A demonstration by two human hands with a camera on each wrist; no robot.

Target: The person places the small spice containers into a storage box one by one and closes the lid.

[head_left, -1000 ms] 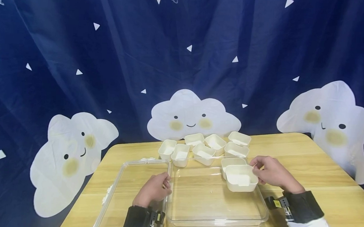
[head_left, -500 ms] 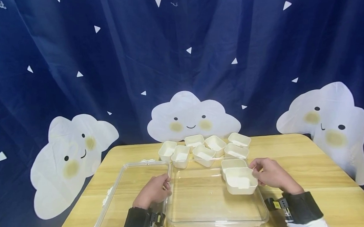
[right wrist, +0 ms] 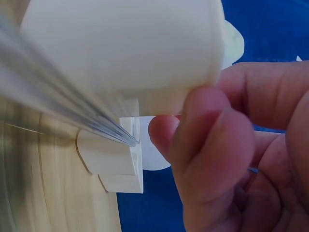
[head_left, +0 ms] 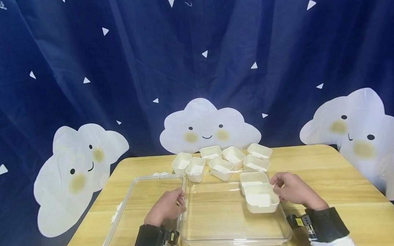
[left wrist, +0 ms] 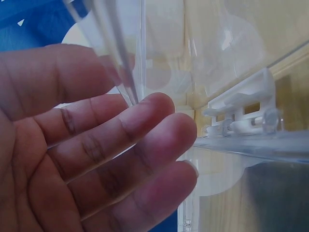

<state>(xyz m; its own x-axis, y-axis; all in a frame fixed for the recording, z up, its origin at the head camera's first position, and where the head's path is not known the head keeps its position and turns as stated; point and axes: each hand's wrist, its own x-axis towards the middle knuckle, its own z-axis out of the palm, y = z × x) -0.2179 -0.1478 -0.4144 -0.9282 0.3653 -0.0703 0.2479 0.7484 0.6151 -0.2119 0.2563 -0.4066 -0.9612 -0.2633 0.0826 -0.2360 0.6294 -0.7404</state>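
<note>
In the head view my right hand [head_left: 293,189] pinches the right rim of a cream rectangular cup [head_left: 262,200], which hangs over the right side of a clear plastic box [head_left: 234,242]. In the right wrist view, thumb and fingertips grip the edge of this cup [right wrist: 130,43]. A similar cup [head_left: 252,178] sits just behind it at the box's back right corner. My left hand [head_left: 168,208] is at the box's left side, beside the clear lid [head_left: 131,188]. The left wrist view shows its thumb and curled fingers around a clear upright edge [left wrist: 118,53].
Several cream cups [head_left: 221,166] are spread at the back of the wooden table [head_left: 314,161]. White clips [head_left: 116,212] line the lid's outer edge. Behind the table hangs a dark blue curtain [head_left: 202,75] with cloud pictures.
The cup in my right hand has come slightly lower and nearer the front, its rim tipping more into view. My left hand stays at the box's left side.
</note>
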